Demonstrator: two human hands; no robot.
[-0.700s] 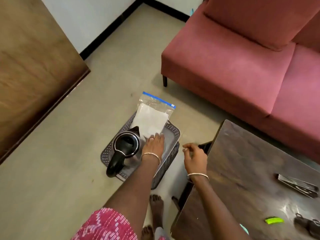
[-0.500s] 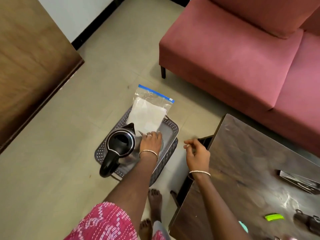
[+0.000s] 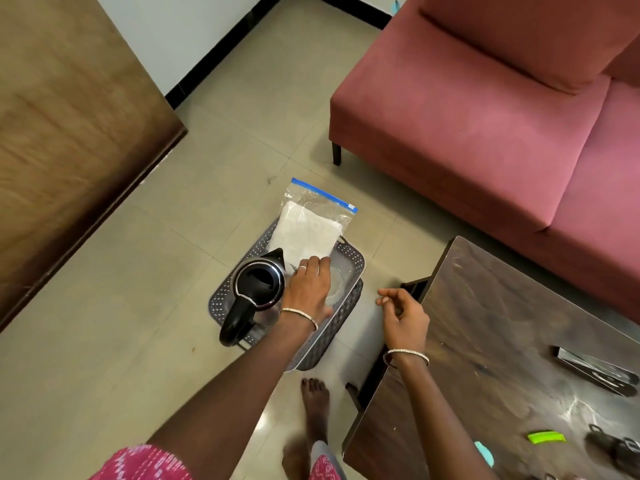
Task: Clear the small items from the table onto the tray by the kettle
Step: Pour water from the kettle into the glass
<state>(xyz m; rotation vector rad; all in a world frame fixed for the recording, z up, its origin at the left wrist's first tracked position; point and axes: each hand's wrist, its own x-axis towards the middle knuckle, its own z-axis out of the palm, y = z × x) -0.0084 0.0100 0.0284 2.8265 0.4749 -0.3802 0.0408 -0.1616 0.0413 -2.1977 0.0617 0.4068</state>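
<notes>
L hand point(image 3: 308, 289) low in tray point(image 3: 349, 268) just right of kettle point(image 3: 258, 289), fingers tucked under so can't tell if gripping, R hand point(image 3: 403, 318) loose & empty; green clip point(image 3: 545, 437) etc. wait on tabletop point(image 3: 485, 323); careless lift-out could knock kettle.

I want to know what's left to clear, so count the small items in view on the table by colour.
Green item: 1
Teal item, partly hidden: 1
Dark: 2, the flat metal piece and the black item at the frame edge
Total: 4
</notes>
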